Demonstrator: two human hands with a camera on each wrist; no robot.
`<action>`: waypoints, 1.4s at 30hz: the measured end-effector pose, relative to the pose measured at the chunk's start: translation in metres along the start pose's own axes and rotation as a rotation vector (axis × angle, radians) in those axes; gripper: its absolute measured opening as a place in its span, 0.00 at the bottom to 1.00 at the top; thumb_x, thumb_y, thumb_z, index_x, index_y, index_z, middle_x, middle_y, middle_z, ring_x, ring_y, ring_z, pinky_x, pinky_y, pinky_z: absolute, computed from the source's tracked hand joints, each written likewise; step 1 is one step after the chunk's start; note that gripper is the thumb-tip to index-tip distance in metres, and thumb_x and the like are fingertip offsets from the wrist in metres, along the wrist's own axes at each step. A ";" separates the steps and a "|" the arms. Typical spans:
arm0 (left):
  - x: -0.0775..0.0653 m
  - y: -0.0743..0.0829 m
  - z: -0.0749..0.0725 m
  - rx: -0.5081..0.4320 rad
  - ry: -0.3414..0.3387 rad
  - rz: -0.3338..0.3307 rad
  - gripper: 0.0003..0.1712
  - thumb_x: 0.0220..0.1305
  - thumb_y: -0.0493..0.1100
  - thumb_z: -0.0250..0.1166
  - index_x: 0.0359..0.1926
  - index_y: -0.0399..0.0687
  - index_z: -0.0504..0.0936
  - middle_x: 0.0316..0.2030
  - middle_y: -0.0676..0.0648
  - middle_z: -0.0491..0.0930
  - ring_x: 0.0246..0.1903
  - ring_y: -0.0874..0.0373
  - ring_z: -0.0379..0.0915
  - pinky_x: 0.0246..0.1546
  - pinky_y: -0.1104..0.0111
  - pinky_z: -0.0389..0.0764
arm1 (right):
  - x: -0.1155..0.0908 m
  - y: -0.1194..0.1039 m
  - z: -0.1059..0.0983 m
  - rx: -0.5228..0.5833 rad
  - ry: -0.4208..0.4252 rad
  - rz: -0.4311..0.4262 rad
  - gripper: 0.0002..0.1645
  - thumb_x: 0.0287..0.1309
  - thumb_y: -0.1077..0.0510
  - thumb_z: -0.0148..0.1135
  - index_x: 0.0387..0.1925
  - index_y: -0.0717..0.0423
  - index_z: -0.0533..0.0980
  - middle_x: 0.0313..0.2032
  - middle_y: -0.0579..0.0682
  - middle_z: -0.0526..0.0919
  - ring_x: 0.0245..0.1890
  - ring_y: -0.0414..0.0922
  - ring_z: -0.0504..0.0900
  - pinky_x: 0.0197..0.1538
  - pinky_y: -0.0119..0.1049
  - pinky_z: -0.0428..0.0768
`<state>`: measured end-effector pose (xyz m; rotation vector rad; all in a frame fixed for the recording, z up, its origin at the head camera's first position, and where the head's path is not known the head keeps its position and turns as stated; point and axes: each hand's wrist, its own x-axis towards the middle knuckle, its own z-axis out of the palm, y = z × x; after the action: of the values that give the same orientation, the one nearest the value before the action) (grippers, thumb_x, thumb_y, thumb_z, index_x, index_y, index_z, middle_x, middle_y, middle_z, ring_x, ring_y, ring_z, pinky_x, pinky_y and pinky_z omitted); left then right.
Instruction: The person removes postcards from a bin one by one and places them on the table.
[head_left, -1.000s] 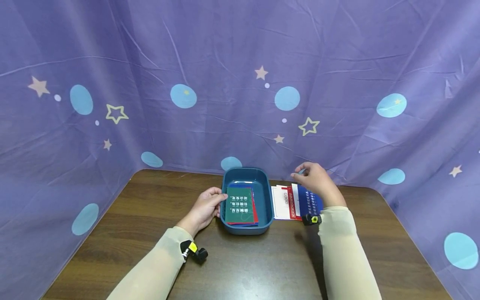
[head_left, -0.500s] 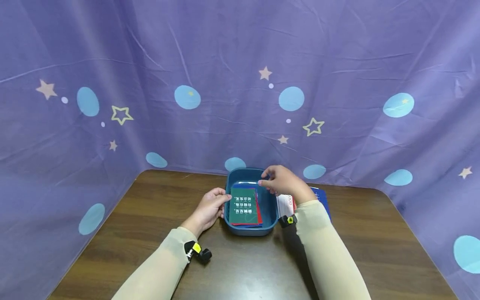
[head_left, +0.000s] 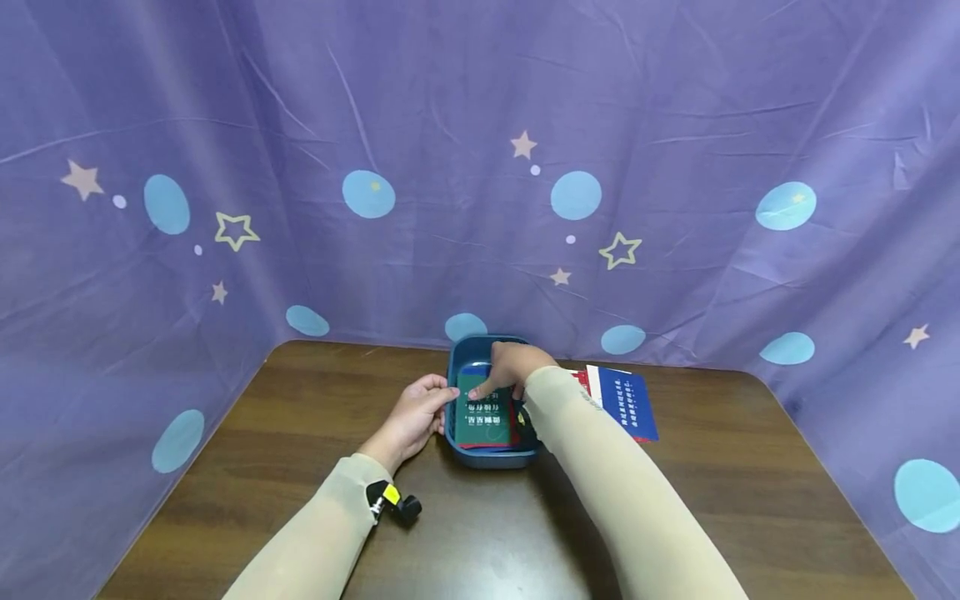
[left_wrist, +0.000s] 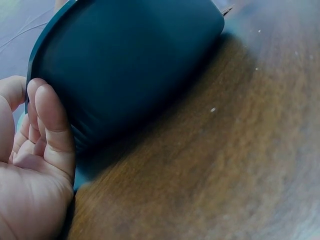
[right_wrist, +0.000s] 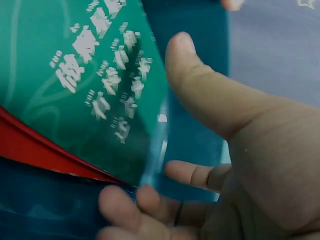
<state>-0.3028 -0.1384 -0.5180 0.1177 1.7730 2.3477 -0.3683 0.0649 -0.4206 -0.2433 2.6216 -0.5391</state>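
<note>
A dark teal plastic bin point(head_left: 491, 460) stands on the table, and my left hand point(head_left: 411, 417) pinches its left rim between thumb and fingers. In the left wrist view, the fingers lie against the bin's outer wall point(left_wrist: 130, 65). A green card point(head_left: 480, 429) with white Chinese characters lies in the bin on top of a red card point(right_wrist: 45, 150). My right hand point(head_left: 517, 364) reaches into the bin above the green card's far right part. In the right wrist view, its thumb and fingers are spread apart around the card's corner, with nothing between them.
Right of the bin, a blue card point(head_left: 628, 402) with white characters lies with red and white ones, partly hidden behind my right sleeve point(head_left: 592, 442). The brown wooden table point(head_left: 750, 483) meets a purple patterned curtain point(head_left: 450, 250) at the back.
My right hand has moved left from above the cards on the table, over the bin's right rim, and down into the bin. My left hand keeps its hold on the rim.
</note>
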 end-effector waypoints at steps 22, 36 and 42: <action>-0.001 0.002 -0.001 -0.010 -0.009 -0.012 0.08 0.72 0.35 0.66 0.41 0.43 0.73 0.22 0.48 0.80 0.13 0.63 0.70 0.11 0.73 0.77 | -0.021 0.002 -0.022 0.010 0.202 -0.102 0.37 0.51 0.61 0.85 0.61 0.65 0.77 0.45 0.62 0.87 0.27 0.51 0.89 0.25 0.37 0.88; 0.000 -0.002 0.001 -0.019 -0.016 0.006 0.08 0.72 0.34 0.66 0.42 0.42 0.73 0.23 0.47 0.79 0.13 0.63 0.71 0.11 0.74 0.78 | -0.054 0.087 -0.046 0.551 0.213 -0.285 0.26 0.67 0.58 0.74 0.23 0.52 0.64 0.21 0.44 0.65 0.24 0.42 0.77 0.35 0.44 0.90; 0.001 -0.001 0.000 -0.007 -0.005 0.008 0.07 0.72 0.35 0.66 0.42 0.42 0.74 0.22 0.48 0.78 0.13 0.63 0.70 0.11 0.74 0.78 | -0.071 0.124 -0.053 0.542 0.237 -0.289 0.28 0.71 0.55 0.70 0.22 0.50 0.61 0.20 0.42 0.59 0.24 0.45 0.74 0.40 0.54 0.91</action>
<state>-0.3035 -0.1376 -0.5189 0.1296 1.7654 2.3574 -0.3403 0.2132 -0.4001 -0.4011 2.5485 -1.4203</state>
